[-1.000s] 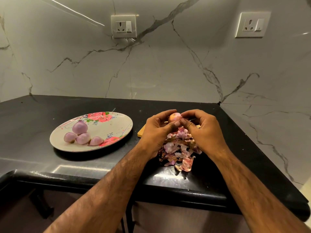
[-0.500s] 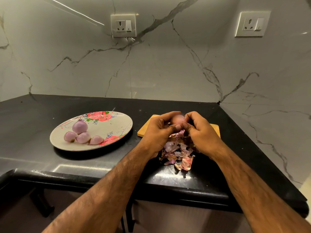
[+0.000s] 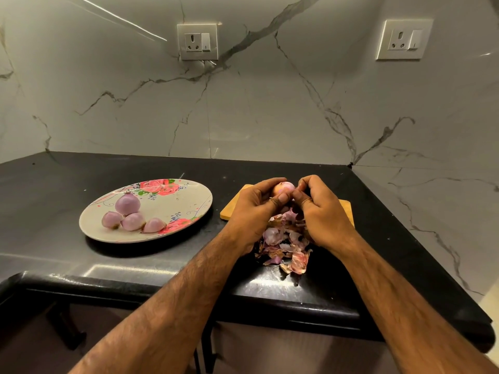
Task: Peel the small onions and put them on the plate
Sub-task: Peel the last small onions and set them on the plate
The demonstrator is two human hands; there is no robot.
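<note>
Starting nearest, the heap of skins lies under both hands, looking no bigger than a second ago. Above it the left hand curls round the small onion, thumb pressed on its near side. The right hand now pinches at the onion's right end; its fingertips have slid off the top, baring pale purple flesh, so this peel seems nearly finished. Just beyond the fingers lies the wooden board. Well left of them, the plate holds four peeled onions.
</note>
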